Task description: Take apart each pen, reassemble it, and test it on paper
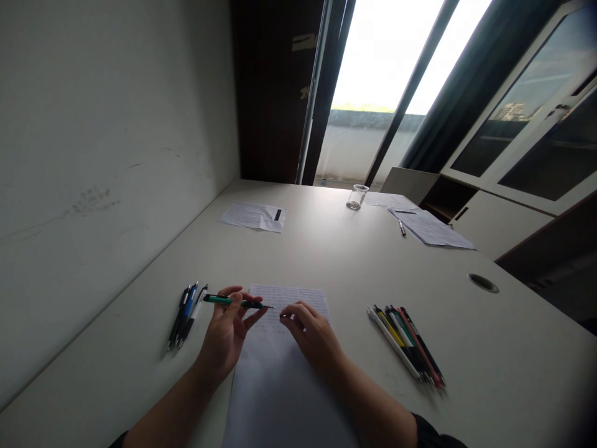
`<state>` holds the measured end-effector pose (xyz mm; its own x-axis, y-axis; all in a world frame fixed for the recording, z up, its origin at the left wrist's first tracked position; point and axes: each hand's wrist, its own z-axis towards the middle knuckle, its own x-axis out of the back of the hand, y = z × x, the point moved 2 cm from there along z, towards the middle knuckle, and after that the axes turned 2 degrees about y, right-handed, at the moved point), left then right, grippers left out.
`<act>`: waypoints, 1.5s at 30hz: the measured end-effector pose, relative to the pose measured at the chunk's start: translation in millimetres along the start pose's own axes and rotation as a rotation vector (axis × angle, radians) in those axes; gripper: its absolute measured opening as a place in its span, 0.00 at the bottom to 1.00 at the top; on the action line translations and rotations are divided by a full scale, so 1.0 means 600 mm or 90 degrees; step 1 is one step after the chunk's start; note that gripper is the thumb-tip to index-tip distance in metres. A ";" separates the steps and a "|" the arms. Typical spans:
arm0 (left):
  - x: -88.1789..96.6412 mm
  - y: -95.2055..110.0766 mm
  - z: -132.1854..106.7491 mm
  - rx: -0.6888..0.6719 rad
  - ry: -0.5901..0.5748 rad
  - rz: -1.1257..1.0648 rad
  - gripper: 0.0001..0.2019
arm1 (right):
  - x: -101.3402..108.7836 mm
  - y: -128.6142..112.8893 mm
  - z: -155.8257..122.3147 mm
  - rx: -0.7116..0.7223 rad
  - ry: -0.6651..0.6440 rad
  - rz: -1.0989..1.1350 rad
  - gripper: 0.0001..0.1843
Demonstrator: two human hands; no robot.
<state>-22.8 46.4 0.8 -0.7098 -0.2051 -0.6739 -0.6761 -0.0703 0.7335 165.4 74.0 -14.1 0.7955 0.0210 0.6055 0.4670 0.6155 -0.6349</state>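
Observation:
My left hand [222, 341] is closed around a green and black pen [218, 300], held level above the paper. A thin bare point sticks out of the pen's right end, toward my other hand. Just right of that point, my right hand [316, 336] pinches a small dark piece [283, 316] between thumb and fingertips. Its kind is too small to make out, though a gap separates it from the pen. Under both hands lies a sheet of paper [275, 379] with lines of writing on its upper part.
Several pens [185, 316] lie left of the paper, and another group of pens [408, 345] lies to the right. Farther back are a creased sheet [252, 216], a glass jar [357, 196], stacked papers [433, 227] and a single pen [402, 228]. A round cable hole [483, 283] sits at right.

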 end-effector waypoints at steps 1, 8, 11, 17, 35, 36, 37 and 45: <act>0.001 0.001 0.001 -0.012 0.007 -0.001 0.10 | -0.001 -0.002 0.001 0.013 -0.008 -0.006 0.04; 0.013 0.004 0.009 -0.085 0.071 -0.003 0.11 | -0.005 -0.030 -0.001 0.200 -0.146 -0.164 0.08; 0.020 0.000 0.011 -0.089 0.093 0.005 0.12 | 0.000 -0.051 -0.002 0.277 -0.208 -0.252 0.08; 0.023 -0.005 0.013 -0.078 0.111 0.020 0.12 | 0.000 -0.082 0.000 0.321 -0.258 -0.335 0.07; 0.031 -0.017 0.014 -0.062 0.113 0.031 0.13 | -0.038 -0.092 -0.007 0.302 -0.281 -0.272 0.05; 0.031 -0.017 0.014 -0.061 0.114 0.031 0.13 | -0.038 -0.092 -0.007 0.302 -0.278 -0.270 0.06; 0.030 -0.016 0.014 -0.060 0.113 0.030 0.12 | -0.037 -0.092 -0.007 0.298 -0.274 -0.268 0.07; 0.024 -0.013 0.012 -0.031 0.086 0.008 0.12 | -0.021 -0.046 0.010 0.060 -0.053 -0.131 0.07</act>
<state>-29.3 51.2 -15.4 -0.6833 -0.3355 -0.6485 -0.6539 -0.1139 0.7480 140.3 61.6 -1.4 0.6508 -0.0498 0.7576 0.5750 0.6839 -0.4490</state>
